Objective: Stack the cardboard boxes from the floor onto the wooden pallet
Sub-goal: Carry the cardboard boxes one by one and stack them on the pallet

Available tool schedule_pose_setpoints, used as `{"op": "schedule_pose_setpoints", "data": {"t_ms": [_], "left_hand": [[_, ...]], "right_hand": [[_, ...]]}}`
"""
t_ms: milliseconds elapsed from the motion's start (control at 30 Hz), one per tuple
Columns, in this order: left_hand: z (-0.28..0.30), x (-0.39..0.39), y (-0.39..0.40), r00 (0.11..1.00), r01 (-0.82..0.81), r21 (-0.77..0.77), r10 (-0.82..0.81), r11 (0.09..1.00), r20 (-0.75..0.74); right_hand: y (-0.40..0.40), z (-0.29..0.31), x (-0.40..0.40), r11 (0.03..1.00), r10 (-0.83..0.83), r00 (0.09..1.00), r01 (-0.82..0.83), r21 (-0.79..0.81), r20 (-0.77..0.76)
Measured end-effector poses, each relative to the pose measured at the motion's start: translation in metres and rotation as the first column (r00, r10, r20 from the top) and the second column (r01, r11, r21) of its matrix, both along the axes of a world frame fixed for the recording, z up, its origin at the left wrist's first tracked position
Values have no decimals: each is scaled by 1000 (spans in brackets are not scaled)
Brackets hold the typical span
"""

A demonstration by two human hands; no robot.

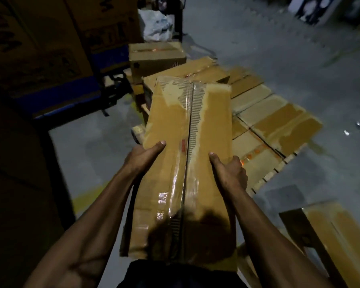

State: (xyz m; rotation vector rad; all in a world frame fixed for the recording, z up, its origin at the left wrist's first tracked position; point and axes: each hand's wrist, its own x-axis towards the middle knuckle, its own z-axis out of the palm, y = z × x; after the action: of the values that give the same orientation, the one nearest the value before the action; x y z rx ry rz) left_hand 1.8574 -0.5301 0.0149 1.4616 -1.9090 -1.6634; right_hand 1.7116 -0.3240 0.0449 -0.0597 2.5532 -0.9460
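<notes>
Carried box: a long cardboard box [185, 163], taped along its centre seam, is held lengthwise out from the body, its near end at 6 o'clock against dark clothing, its far end over the stacked boxes ahead.
Left hand: the left hand [142, 156] clamps the box's left long edge, thumb flat on top, fingers hidden beneath; forearm extended from 7 o'clock.
Right hand: the right hand [229, 173] grips the right long edge the same way, thumb on the top face; forearm reaching in from 5 o'clock.
Near floor: another box [330, 231] sits at 4 o'clock just beside the right arm; bare grey concrete floor [96, 154] lies open at 9 o'clock.
Pallet: a wooden pallet [276, 171] at 2 o'clock carries a flat layer of boxes [279, 119], its slatted edge showing on the near right side.
Second tier: a box [187, 71] lies at 12 o'clock, apparently atop that layer, though blur obscures the seating.
Far: a smaller carton [156, 55] stands beyond it; tall printed cartons [40, 48] wall off 10 o'clock; open floor runs toward 1 o'clock.
</notes>
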Motion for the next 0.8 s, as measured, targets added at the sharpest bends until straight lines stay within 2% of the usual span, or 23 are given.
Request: {"op": "schedule_pose_setpoints", "data": {"t_ms": [200, 300, 400, 500, 667, 800], "left_hand": [[-7, -57, -48, 995, 95, 39, -93, 995, -45], [-11, -89, -61, 981, 190, -26, -191, 981, -35], [-13, -128, -75, 953, 303, -159, -303, 940, 26], [-11, -170, -89, 914, 404, -217, -401, 889, 58], [-12, -241, -115, 844, 533, -203, -534, 821, 58], [-11, -286, -134, 791, 611, -173, -605, 772, 92]], "right_hand": [[-27, -6, -16, 985, -164, 986, 164, -46, -6], [-41, -10, -37, 970, -236, 972, 236, -49, 9], [-57, -22, -66, 952, -299, 954, 298, -62, 6], [-73, -33, -98, 941, -328, 944, 329, -75, 27], [-94, -45, -154, 901, -424, 896, 432, -42, 130], [-109, -52, -184, 872, -482, 865, 489, -17, 140]]}}
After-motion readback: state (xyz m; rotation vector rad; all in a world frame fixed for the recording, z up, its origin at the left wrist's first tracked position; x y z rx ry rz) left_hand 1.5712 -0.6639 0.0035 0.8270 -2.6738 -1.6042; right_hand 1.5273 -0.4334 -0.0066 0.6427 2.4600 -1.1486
